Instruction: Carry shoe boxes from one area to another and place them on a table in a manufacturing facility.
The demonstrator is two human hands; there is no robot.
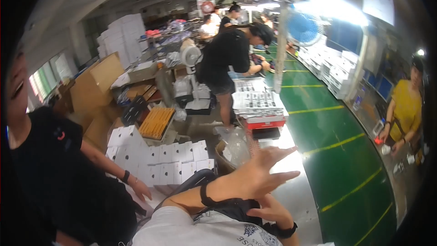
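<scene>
My left hand [261,173] is raised in front of me, a dark band on its wrist. Its fingers are stretched and spread, with nothing in them. Lower and partly behind it is my right hand [275,210], with a dark watch band; its visible thumb and fingers are apart and hold nothing I can see. Both hands hover over the near end of a pale metal worktop [298,187]. Just beyond them, a stack of printed sheets [257,102] rests on a red box [264,122].
A green conveyor belt [337,155] with yellow lines runs along my right. White boxes [170,168] stand in rows at left, near a person in black [68,173]. Ahead, another person [227,59] bends over the line beside a white fan [190,55]. A person in yellow [405,109] works across the belt.
</scene>
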